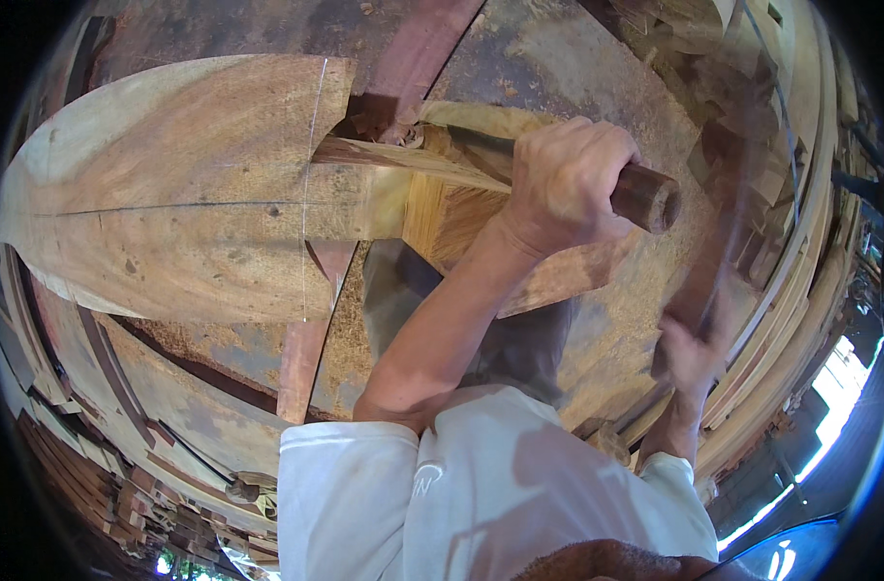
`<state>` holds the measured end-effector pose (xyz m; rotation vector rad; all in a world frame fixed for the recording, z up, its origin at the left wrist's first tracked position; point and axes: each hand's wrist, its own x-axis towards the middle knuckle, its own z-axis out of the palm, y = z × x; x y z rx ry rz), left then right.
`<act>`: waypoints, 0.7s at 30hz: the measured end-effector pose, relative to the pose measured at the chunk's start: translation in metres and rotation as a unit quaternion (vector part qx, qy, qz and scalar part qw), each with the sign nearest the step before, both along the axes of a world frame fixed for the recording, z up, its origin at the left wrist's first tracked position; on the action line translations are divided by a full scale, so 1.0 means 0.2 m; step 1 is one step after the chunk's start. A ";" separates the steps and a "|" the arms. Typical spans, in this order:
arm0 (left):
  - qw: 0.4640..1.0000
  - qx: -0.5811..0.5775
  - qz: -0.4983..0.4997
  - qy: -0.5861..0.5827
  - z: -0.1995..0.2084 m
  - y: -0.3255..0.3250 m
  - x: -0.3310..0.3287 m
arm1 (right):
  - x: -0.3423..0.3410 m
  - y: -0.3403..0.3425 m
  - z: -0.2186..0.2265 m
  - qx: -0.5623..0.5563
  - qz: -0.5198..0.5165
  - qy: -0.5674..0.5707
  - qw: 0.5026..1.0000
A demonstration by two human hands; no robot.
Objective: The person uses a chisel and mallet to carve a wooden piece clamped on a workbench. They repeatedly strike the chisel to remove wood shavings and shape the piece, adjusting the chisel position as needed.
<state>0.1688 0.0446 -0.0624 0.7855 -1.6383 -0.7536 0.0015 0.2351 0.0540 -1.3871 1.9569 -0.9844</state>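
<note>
A large carved wooden piece (pixel 170 194), rounded and tapering to the left, lies across the left and middle. A dark line runs along its length and a pale line crosses it. Its narrower, freshly cut part (pixel 451 208) reaches right under my left forearm. My left hand (pixel 570 184) is closed round the thick wooden handle of a chisel (pixel 647 198); the dark blade points left to the cut wood, its tip hidden from me. My right hand (pixel 692 344), smeared by motion, grips a wooden mallet (pixel 737 165) raised at the right, apart from the chisel's butt.
Reddish wooden bars (pixel 424 58) run beneath the carved piece. Wood shavings (pixel 398 136) lie beside the cut, and sawdust covers the floor. Long stacked boards (pixel 795 300) curve along the right side. Offcuts (pixel 112 499) are heaped at the lower left.
</note>
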 end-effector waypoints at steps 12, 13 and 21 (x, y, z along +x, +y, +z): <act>1.000 -0.015 -0.002 -0.009 -0.02 0.02 0.00 | 0.02 0.03 0.00 0.076 0.028 0.181 0.980; 1.000 -0.021 0.007 -0.004 -0.04 0.04 -0.02 | -0.04 0.07 -0.04 0.111 -0.001 0.100 0.989; 1.000 0.008 0.014 -0.007 -0.02 0.04 -0.03 | -0.10 0.18 -0.03 -0.111 -0.050 -0.221 0.968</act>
